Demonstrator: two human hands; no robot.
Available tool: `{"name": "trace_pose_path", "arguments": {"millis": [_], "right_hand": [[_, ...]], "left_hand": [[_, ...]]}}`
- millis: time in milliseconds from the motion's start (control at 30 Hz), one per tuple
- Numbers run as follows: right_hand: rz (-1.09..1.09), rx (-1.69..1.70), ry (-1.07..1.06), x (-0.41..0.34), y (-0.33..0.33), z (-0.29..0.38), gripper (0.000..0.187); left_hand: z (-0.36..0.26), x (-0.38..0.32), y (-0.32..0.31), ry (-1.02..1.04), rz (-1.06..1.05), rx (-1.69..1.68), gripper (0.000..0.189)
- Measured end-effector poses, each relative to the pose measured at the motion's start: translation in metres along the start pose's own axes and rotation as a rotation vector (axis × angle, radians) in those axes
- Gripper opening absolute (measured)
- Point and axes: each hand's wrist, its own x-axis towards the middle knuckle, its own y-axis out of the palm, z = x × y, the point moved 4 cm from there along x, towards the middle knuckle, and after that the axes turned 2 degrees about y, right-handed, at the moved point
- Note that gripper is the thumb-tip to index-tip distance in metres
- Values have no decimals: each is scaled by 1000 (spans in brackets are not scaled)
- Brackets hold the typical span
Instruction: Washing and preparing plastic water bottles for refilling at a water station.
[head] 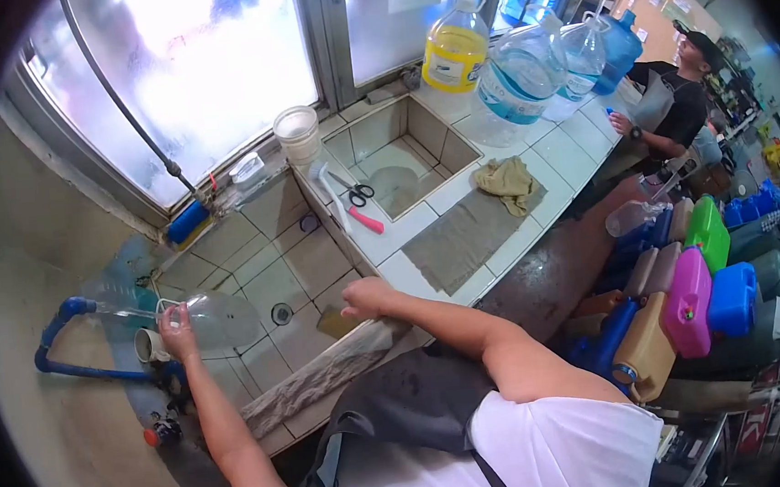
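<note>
My left hand (178,332) grips a transparent plastic bottle (221,320) near its neck and white handle. The bottle lies tilted sideways over the tiled sink basin (255,281), its mouth towards a blue pipe faucet (77,306). Water seems to stretch between spout and bottle. Loosely curled, my right hand (370,298) hovers over the basin's front rim, with nothing visible in its fingers. Below it sits a yellowish sponge (336,322). A white cup-like fitting (150,345) is just beneath my left hand.
Scissors (357,192), a white brush (331,193) and a pink-handled tool (366,220) lie between basins. Beyond are a cloth (509,182), grey mat (462,241) and large bottles (521,82). A person (670,91) stands at right, behind colored jerrycans (689,302).
</note>
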Motion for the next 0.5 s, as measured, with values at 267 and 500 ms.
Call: {"name": "trace_pose_path", "arguments": {"millis": [267, 500], "right_hand": [[-44, -27, -5, 5, 5, 3, 37], [-12, 72, -40, 7, 6, -4, 46]], "left_hand": [[15, 11, 1, 64, 26, 4, 41], [-19, 13, -18, 32, 11, -84, 30]]}}
